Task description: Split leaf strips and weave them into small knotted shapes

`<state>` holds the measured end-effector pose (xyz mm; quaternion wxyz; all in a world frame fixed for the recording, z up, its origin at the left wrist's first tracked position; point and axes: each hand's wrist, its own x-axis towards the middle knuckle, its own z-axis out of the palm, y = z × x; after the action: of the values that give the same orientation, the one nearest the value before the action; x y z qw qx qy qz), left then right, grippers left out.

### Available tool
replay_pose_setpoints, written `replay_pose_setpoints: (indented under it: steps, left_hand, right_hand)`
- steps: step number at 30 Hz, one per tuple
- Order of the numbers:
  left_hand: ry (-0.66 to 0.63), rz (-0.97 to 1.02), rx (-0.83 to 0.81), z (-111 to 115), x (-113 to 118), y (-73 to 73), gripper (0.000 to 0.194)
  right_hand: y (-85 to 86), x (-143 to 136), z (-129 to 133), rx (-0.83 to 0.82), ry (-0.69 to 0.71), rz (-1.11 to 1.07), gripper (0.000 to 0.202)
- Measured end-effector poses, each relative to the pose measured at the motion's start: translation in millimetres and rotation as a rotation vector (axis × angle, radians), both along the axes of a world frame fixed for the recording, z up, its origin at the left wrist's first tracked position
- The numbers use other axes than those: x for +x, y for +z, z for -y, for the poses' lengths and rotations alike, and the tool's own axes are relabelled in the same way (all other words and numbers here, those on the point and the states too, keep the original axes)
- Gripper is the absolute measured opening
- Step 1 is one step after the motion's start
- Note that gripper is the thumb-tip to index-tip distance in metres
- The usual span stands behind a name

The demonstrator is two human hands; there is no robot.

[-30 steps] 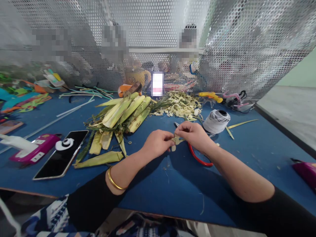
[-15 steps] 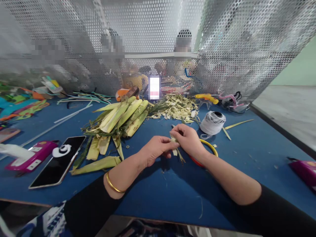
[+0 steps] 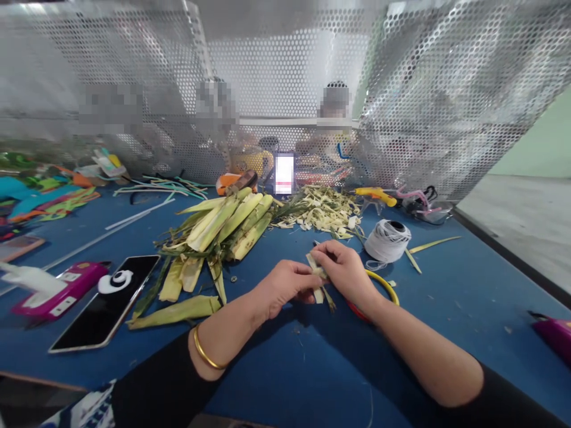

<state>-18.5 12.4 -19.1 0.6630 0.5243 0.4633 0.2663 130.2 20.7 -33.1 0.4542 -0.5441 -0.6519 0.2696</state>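
Observation:
A small pale piece of husk (image 3: 318,293) is pinched between both hands above the blue table (image 3: 267,356). My left hand (image 3: 285,285) grips it from the left with thumb and fingers together. From the right, my right hand (image 3: 341,267) holds the same piece in closed fingers. Thin dry ends hang below the fingertips. Behind my right wrist lies a yellow and red ring (image 3: 388,285), partly hidden. A pile of green-yellow husks (image 3: 223,226) sits left of the hands, and a heap of shredded husk (image 3: 328,211) lies beyond them.
White thread spool (image 3: 387,241) and yellow glue gun (image 3: 377,195) stand at the right. A black phone (image 3: 104,306) and purple power strip (image 3: 66,291) lie left. A lit phone (image 3: 284,172) stands before the perforated metal screen (image 3: 276,71); people show behind it.
The view has tilted up slightly, so everything sits lower in the picture. More of the pale husk piece shows between the fingers, and both hands still hold it.

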Motion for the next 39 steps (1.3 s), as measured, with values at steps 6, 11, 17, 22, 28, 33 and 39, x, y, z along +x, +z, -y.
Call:
replay_pose_setpoints:
  steps: [6, 11, 17, 22, 28, 33, 39]
  left_hand:
    - [0.113, 0.025, -0.005, -2.2, 0.5, 2.1, 0.026]
    - [0.124, -0.011, 0.006, -2.7, 2.5, 2.4, 0.023]
    - [0.255, 0.137, -0.075, -8.0, -2.3, 0.5, 0.021]
    - [0.324, 0.329, -0.091, -11.1, -3.9, -3.1, 0.022]
    - [0.330, 0.326, -0.076, -8.0, 0.5, -4.2, 0.027]
    - [0.368, 0.271, -0.034, -9.5, -1.6, 1.2, 0.032]
    - [0.391, 0.238, -0.014, -13.2, -5.7, 3.8, 0.023]
  right_hand:
    - [3.3, 9.3, -5.3, -0.224, 0.096, -0.142, 0.029]
    - [-4.2, 6.3, -4.0, -0.130, -0.045, -0.082, 0.025]
    - [8.0, 5.8, 10.7, 0.614, -0.108, 0.417, 0.013]
    - [14.3, -3.0, 23.8, 0.967, 0.343, 1.045, 0.022]
    - [7.0, -9.2, 24.7, 0.995, 0.257, 1.191, 0.029]
    - [6.1, -12.6, 27.9, 0.985, 0.236, 1.033, 0.034]
    - [8.2, -16.0, 33.0, 0.953, 0.349, 0.892, 0.032]
